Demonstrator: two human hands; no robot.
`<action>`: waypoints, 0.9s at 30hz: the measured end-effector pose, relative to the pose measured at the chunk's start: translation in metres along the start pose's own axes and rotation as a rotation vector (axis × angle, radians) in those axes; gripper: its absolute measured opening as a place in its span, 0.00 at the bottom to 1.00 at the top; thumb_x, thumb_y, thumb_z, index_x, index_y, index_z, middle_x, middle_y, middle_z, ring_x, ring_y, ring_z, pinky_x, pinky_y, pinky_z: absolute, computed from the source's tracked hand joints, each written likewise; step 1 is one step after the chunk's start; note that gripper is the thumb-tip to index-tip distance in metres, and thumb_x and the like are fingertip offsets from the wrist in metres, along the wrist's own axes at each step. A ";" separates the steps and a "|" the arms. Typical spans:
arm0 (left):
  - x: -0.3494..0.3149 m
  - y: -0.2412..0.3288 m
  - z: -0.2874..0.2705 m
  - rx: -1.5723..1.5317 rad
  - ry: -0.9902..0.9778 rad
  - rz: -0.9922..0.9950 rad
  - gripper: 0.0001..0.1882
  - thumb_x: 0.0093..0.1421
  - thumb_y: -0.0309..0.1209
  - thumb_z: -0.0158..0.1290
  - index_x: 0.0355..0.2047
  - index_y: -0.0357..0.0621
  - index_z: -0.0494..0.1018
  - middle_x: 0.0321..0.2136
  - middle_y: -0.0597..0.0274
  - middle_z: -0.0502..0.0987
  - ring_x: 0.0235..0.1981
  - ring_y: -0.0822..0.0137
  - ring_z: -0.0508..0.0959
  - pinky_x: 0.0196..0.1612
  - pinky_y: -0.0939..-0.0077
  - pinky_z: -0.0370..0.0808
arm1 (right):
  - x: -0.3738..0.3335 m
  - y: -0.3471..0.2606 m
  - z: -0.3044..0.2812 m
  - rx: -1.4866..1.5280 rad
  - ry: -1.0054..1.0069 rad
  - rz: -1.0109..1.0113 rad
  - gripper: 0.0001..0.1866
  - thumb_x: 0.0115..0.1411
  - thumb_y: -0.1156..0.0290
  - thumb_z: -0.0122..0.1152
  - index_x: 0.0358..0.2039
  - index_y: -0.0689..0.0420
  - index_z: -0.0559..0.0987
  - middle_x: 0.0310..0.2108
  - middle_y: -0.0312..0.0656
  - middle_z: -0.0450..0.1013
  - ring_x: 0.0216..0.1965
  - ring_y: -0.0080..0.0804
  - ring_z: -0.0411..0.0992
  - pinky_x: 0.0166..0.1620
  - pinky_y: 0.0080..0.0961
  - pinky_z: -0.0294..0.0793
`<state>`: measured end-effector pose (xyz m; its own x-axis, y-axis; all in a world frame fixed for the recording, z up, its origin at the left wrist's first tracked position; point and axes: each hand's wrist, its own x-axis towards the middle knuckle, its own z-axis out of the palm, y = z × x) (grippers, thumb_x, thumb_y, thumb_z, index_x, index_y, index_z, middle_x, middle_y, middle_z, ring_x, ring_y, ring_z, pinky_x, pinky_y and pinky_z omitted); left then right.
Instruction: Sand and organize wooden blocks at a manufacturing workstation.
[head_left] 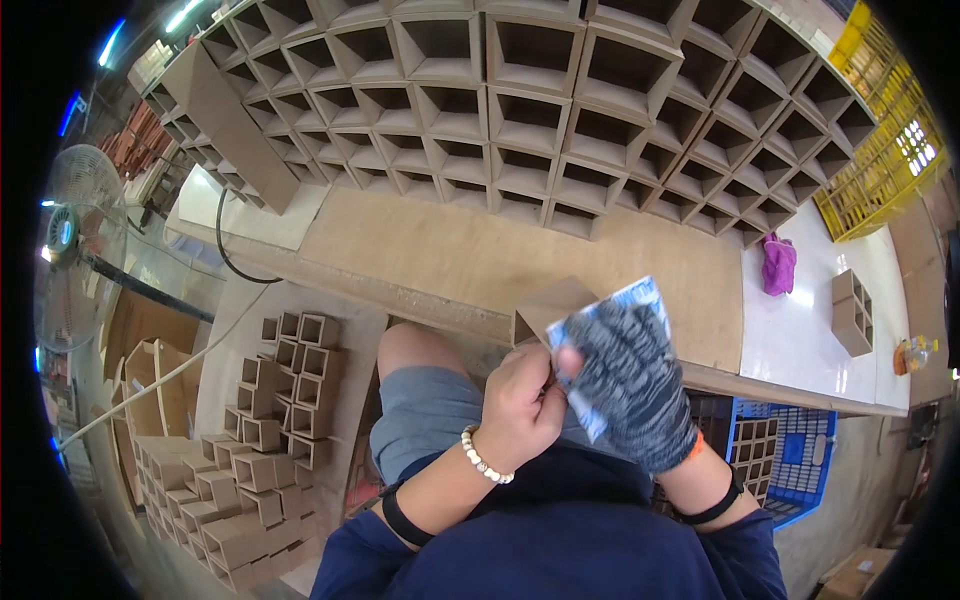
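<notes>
A brown square open-ended box (555, 303) is at the table's near edge, partly hidden behind my hands. My left hand (522, 398), bare with a beaded bracelet at the wrist, is closed at the near side of that box and grips it. In a grey knitted glove, my right hand (630, 385) is closed on a blue-and-white printed sheet (648, 292), with the sheet's edges showing past the fingers. The sheet lies close against the box; whether the two touch is hidden.
Stacked brown boxes (445, 165) form a wall along the table's (400, 235) far side. More boxes (255, 480) are piled at lower left, near a fan (65, 230). A purple cloth (778, 265), a small box (852, 312) and yellow crates (885, 140) are right; a blue crate (800, 450) is below.
</notes>
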<state>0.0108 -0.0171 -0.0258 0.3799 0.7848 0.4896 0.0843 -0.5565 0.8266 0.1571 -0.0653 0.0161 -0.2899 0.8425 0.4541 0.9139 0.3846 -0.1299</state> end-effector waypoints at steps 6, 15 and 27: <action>0.004 -0.010 0.007 0.052 -0.002 0.187 0.04 0.48 0.19 0.50 0.26 0.39 0.69 0.15 0.58 0.69 0.21 0.55 0.73 0.43 0.59 0.70 | 0.006 0.022 -0.002 -0.039 0.139 0.201 0.25 0.47 0.73 0.54 0.49 0.60 0.68 0.47 0.49 0.66 0.50 0.47 0.64 0.54 0.43 0.59; -0.002 -0.009 0.010 -0.501 -0.045 -0.276 0.14 0.52 0.25 0.54 0.40 0.36 0.69 0.27 0.62 0.74 0.31 0.69 0.74 0.38 0.75 0.71 | -0.018 0.066 0.039 -0.351 0.002 0.355 0.26 0.50 0.83 0.46 0.52 0.57 0.67 0.50 0.48 0.66 0.52 0.44 0.64 0.56 0.38 0.58; 0.009 0.003 -0.020 -1.167 0.070 -0.849 0.17 0.63 0.36 0.41 0.46 0.36 0.66 0.42 0.58 0.73 0.41 0.67 0.73 0.44 0.74 0.69 | -0.008 0.014 -0.014 0.209 0.097 0.101 0.29 0.47 0.83 0.53 0.52 0.51 0.67 0.50 0.48 0.66 0.53 0.45 0.63 0.56 0.40 0.59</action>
<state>-0.0040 -0.0064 -0.0129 0.5506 0.7896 -0.2709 -0.5418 0.5849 0.6036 0.1759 -0.0717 0.0230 -0.1621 0.8442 0.5109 0.8552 0.3785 -0.3541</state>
